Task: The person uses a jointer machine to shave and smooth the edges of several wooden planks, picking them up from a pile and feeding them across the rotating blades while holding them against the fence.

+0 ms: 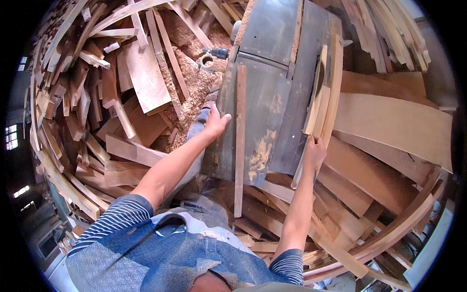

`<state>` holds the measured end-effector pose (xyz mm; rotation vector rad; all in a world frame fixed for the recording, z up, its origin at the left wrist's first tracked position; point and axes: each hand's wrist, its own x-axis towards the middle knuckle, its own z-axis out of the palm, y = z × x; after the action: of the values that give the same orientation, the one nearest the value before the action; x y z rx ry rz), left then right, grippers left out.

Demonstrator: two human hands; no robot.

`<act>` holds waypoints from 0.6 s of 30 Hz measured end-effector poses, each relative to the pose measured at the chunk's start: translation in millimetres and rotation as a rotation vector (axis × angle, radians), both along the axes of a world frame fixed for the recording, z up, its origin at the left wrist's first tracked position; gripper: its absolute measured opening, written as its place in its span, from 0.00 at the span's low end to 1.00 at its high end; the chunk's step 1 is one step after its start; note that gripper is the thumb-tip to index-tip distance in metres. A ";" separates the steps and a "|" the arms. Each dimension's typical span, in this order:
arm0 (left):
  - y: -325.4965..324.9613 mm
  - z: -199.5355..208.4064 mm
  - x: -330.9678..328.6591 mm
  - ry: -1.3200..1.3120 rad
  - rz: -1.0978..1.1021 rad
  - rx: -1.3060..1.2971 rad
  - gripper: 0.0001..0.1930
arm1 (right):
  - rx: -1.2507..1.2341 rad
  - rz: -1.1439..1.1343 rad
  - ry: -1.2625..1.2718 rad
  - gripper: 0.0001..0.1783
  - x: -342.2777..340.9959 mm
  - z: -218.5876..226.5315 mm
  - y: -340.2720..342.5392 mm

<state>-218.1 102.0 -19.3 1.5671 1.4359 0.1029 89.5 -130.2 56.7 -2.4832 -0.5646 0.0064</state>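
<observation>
My right hand [315, 152] is closed around the near part of a pale wooden strip at the right side of a grey metal machine bed. More pale wooden strips [322, 112] lie lengthwise beside it, along the raised metal fence [300, 92]. At the bed's left edge, my left hand [215, 122] has its thumb held apart from the fingers, and I see nothing in it. Between my hands, a narrow brown wooden strip [240, 131] rests on the metal bed [265, 104]. Its near end sticks out past the bed's front edge.
Wood offcuts [82, 102] are heaped at the left, with wood shavings [192, 95] beside the machine. A dark round-ended machine part [220, 52] juts out there. Wide boards [389, 117] are stacked at the right, below a bundle of long strips [384, 29].
</observation>
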 end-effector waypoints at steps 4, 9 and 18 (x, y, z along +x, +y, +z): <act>1.2 -10.3 -2.9 -0.026 -0.025 0.036 0.49 | -0.009 -0.001 -0.002 0.10 5.3 -0.1 4.4; 1.7 -13.2 -2.8 -0.094 -0.010 0.039 0.45 | 0.056 0.025 -0.034 0.10 17.1 -12.7 7.2; 0.5 4.9 1.8 -0.040 -0.004 0.047 0.43 | 0.073 0.010 -0.008 0.10 24.4 -12.8 20.0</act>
<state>-216.4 102.5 -14.4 1.5975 1.4088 0.1661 113.9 -110.2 43.9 -2.4109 -0.5710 -0.0191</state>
